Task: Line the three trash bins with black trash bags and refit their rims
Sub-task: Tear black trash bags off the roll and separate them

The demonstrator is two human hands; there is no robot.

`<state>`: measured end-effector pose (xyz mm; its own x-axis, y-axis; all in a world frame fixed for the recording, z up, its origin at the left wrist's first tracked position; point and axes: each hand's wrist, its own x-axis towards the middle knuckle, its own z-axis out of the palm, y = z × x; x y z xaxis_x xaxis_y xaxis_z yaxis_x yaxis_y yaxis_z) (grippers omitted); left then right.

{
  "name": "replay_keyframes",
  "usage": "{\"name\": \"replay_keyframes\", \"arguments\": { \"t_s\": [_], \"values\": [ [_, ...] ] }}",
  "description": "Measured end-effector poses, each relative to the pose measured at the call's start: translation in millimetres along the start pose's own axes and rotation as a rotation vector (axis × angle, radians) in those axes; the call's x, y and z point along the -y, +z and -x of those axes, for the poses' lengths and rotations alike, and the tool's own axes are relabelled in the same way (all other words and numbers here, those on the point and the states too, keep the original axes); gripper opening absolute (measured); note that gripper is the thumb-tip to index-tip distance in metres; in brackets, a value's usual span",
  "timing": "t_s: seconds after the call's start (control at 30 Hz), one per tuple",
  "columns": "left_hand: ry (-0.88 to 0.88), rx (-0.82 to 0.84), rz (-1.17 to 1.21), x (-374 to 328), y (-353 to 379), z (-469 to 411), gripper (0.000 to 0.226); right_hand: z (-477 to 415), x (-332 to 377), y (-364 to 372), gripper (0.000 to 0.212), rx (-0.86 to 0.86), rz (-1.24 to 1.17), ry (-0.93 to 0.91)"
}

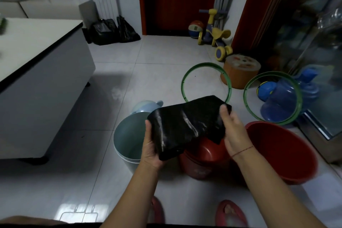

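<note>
Both hands hold one folded black bag (185, 126) up at frame centre, clear of the floor (157, 57) and above the bins.

L hand (149, 146): grips the bag's near-left edge at 8 o'clock of the bag, thumb on top, fingers curled under & mostly hidden.

R hand (234, 131): pinches the far-right corner at 2 o'clock, thumb on top, fingers wrapped behind. There is a thin red string (242, 151) on the wrist.

The bag is glossy & creased, and sags a little between the hands.

Bins, all upright & unlined:
- pale green bin (125, 140) at 7 o'clock of the bag, partly under the L hand.
- small red bin (203, 161) at 6 o'clock, right below the bag.
- big red bin (285, 150) at 4 o'clock, just beside the small one.

Rims are off. Green rim (205, 64) lies on the floor at 1 o'clock. Second green rim (299, 102) at 3 o'clock leans tilted vs blue water jugs (285, 98). A pale blue part (146, 106) sits behind the green bin at 11 o'clock; can't tell exactly what it is.

Other: white bench (37, 57) at 9 o'clock, tied black sacks (111, 30) at 11, toy scooter (214, 33) & orange stool (240, 72) at 1–2, pink slippers (231, 213) at 6.
</note>
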<state>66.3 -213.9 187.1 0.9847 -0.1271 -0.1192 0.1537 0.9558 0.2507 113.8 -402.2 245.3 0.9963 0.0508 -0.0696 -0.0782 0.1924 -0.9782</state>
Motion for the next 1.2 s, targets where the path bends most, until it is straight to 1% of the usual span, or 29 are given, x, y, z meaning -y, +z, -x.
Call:
{"name": "replay_keyframes", "arguments": {
  "t_s": [0.03, 0.07, 0.1, 0.17, 0.23, 0.33, 0.37, 0.4, 0.47, 0.5, 0.57, 0.63, 0.67, 0.73, 0.8, 0.9, 1.03, 1.13, 1.2],
  "values": [
    [-0.029, -0.019, -0.048, -0.7, 2.0, -1.5, 0.078, 8.4, -4.8, 6.9, 0.084, 0.039, 0.071, 0.005],
    [-0.057, -0.043, -0.107, -0.5, 2.7, -3.1, 0.08, 16.8, -9.6, 14.9, 0.076, 0.079, 0.124, 0.003],
    [-0.084, -0.056, -0.171, 1.0, 5.7, -3.4, 0.081, 24.1, -14.5, 23.2, 0.065, 0.126, 0.137, 0.004],
    [-0.113, -0.08, -0.301, 5.9, 9.3, -4.3, 0.075, 35.1, -22.7, 40.2, 0.045, 0.202, 0.105, 0.007],
    [-0.123, -0.11, -0.403, 10.1, 12.6, -4.2, 0.073, 38.4, -31.6, 51.4, 0.043, 0.18, 0.097, -0.008],
    [-0.077, -0.11, -0.499, 13.4, 14.8, -6.7, 0.092, 34.4, -41.4, 55.7, 0.044, 0.109, 0.097, -0.017],
    [-0.058, -0.111, -0.52, 14.2, 15.1, -7.9, 0.094, 32.9, -42.8, 55.7, 0.045, 0.097, 0.103, -0.018],
    [-0.028, -0.122, -0.548, 14.8, 13.2, -9.3, 0.092, 31.7, -43.7, 54.7, 0.047, 0.087, 0.114, -0.019],
    [0.023, -0.165, -0.6, 16.6, 12.0, -9.8, 0.079, 29.6, -43.7, 52.4, 0.048, 0.067, 0.135, -0.025],
    [0.031, -0.185, -0.619, 17.4, 11.9, -10.0, 0.073, 28.6, -43.7, 51.2, 0.044, 0.057, 0.14, -0.019],
    [0.008, -0.207, -0.635, 18.2, 12.5, -8.5, 0.07, 27.7, -43.2, 48.8, 0.03, 0.045, 0.128, -0.009],
    [-0.054, -0.211, -0.604, 16.9, 14.8, -4.6, 0.073, 27.0, -42.5, 46.9, 0.023, 0.022, 0.111, 0.006],
    [-0.093, -0.2, -0.539, 16.0, 15.4, -1.8, 0.073, 26.8, -41.7, 45.9, 0.021, 0.018, 0.099, 0.006],
    [-0.162, -0.133, -0.326, 15.0, 12.4, 4.4, 0.08, 26.4, -40.4, 43.4, 0.02, 0.018, 0.082, -0.013],
    [-0.158, -0.035, -0.138, 16.0, 6.5, 10.1, 0.088, 25.2, -37.9, 40.2, 0.021, 0.001, 0.068, -0.027],
    [-0.103, 0.057, 0.015, 17.2, -0.6, 15.4, 0.093, 22.3, -35.2, 33.5, 0.023, -0.023, 0.076, -0.051],
    [-0.053, 0.089, 0.092, 10.5, -7.4, 19.7, 0.096, 16.0, -28.0, 20.4, 0.022, -0.058, 0.08, -0.082],
    [-0.023, 0.104, 0.102, 3.8, -13.0, 20.3, 0.085, 7.6, -21.4, 2.1, 0.024, -0.124, 0.1, -0.104],
    [0.004, 0.102, 0.091, 0.2, -15.2, 21.0, 0.084, 2.2, -18.0, -12.1, 0.025, -0.155, 0.113, -0.105]
  ]
}}
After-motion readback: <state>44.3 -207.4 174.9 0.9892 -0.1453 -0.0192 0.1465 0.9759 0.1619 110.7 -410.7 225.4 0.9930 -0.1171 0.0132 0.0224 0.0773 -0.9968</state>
